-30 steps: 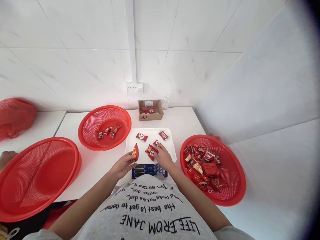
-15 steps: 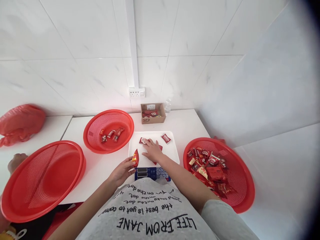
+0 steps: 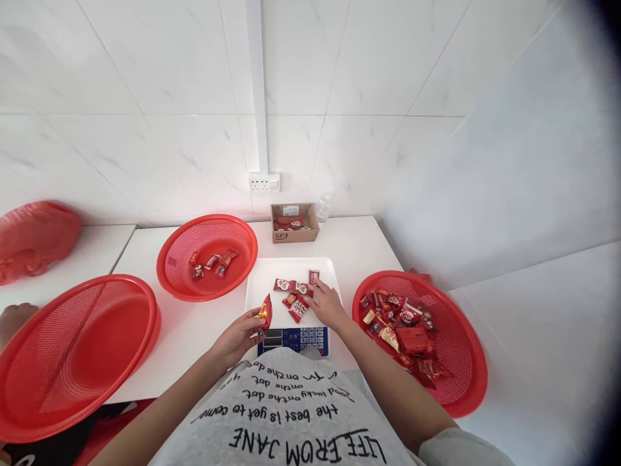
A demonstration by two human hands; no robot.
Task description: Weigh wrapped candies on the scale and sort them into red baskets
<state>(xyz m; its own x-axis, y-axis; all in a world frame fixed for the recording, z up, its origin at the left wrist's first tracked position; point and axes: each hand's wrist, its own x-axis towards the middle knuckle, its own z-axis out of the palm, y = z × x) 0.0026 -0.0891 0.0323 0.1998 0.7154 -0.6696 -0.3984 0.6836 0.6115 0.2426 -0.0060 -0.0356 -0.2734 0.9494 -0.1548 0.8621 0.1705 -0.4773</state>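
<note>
My left hand, fingers closed, grips a shiny red-and-gold wrapped snack packet at the left front corner of a white scale pan. Over the pan's right side is my right hand, its fingers stretched out and apart. Its fingertips touch the lower end of a small red candy packet. Several more red packets lie close together left of those fingers, among them a red-and-white packet. The scale's blue keypad panel shows in front of the pan, partly hidden by my shirt.
A red basket heaped with packets stands right. Another red basket with several packets sits back left. A large red basket is nearer left, beside another person's hand. Behind the scale are a cardboard box and a red bag far left.
My right hand has moved right and drawn back from the pan's middle, uncovering the packets there. The far right packet has shifted left and turned. My left hand still holds its packet.
</note>
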